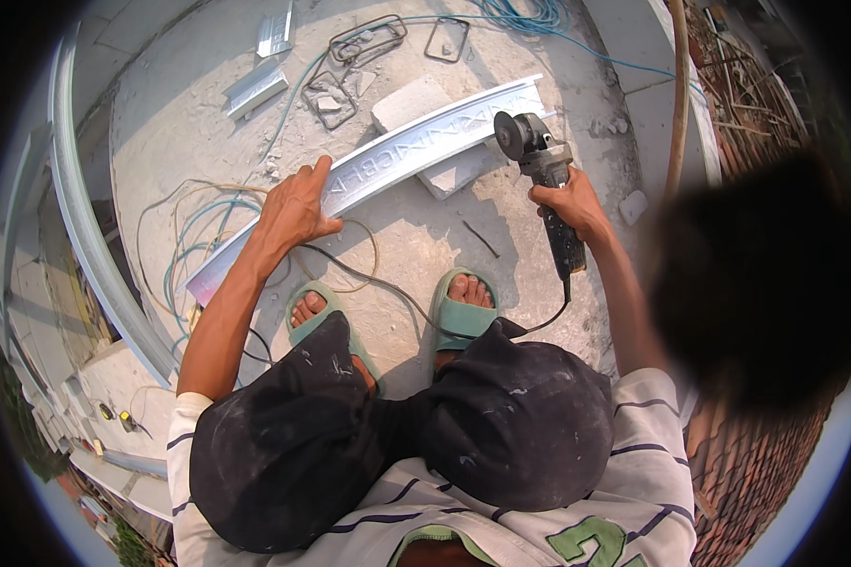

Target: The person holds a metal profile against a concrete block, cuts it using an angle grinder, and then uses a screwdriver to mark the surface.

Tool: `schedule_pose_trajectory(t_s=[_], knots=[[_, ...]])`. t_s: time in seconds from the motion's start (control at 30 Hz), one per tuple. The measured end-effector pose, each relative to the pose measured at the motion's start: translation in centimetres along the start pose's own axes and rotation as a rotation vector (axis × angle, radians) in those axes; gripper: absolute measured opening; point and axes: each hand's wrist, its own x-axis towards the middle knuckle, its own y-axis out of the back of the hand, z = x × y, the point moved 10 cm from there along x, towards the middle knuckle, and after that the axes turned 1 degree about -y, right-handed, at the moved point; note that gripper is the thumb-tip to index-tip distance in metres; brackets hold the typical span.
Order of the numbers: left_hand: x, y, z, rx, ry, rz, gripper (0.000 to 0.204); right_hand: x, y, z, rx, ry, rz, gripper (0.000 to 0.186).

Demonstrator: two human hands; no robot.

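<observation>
Long silvery metal channel [388,156] with an embossed face: directly under my left fingers [321,172], slanting from below and left of them up toward the right. Those fingers grasp it across its width, thumb at the near edge.

Right fingers [546,196]: wrapped around the body of a black-and-grey angle grinder [560,236]. Its thin dark disc [511,137] stands ahead of them, over the channel's far end as I see it. Contact: cannot tell. Spin: cannot tell.

Progress, as judged: the channel is laid out and braced, the grinder brought up to its end. No cut line or sparks observed along the visible length, so any work by the disc on this piece appears undone; the portion behind my left arm is partly hidden.

Support: a pale grey rough block [454,175], between my two hands and slightly ahead, beneath the channel.

Further out: black power cord [378,281] trails from the grinder's rear, passing below my left fingers. Green open-toed sandals [468,317] nearer to me than either set of fingers. Well beyond the left fingers, a short silvery channel piece [257,90] lies on the dusty grey concrete floor [407,227].
</observation>
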Motion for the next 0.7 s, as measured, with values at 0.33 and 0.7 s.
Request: schedule_pose_trajectory(t_s=[0.33, 0.7], knots=[[0.00, 0.02, -0.04, -0.004, -0.002, 0.004, 0.081, -0.15, 0.22, -0.14, -0.016, -0.007, 0.028, 0.031], [0.06, -0.01, -0.26, -0.009, 0.012, -0.017, 0.079, 0.51, 0.15, 0.36, -0.044, 0.001, -0.003, 0.036]])
